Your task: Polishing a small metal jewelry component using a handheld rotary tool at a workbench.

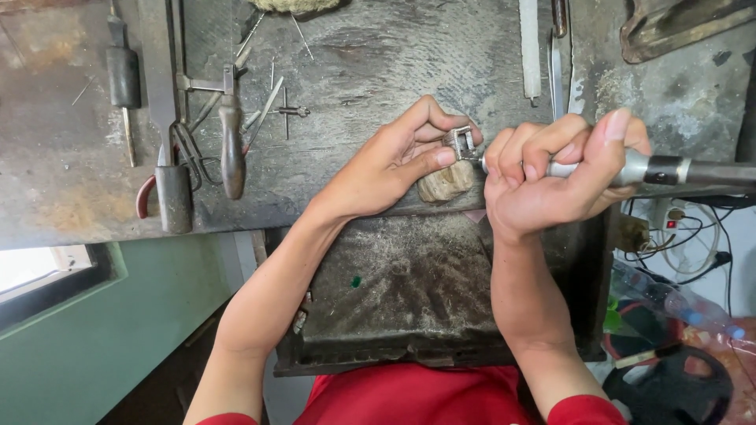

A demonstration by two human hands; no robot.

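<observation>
My left hand (398, 161) pinches the small metal ring (460, 142) steady on the wooden peg (446, 182) while my right hand (551, 169), at 3 o'clock, grips the rotary handpiece (669, 170) against it.

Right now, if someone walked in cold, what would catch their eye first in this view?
The two bare hands at the middle: the left hand pinches a small metal ring against a worn wooden peg, and the right hand fists a rotary tool handpiece whose tip meets the ring. Next, the dusty catch tray below the bench edge, then the saw frame and pliers lying at the left of the scarred workbench.
</observation>
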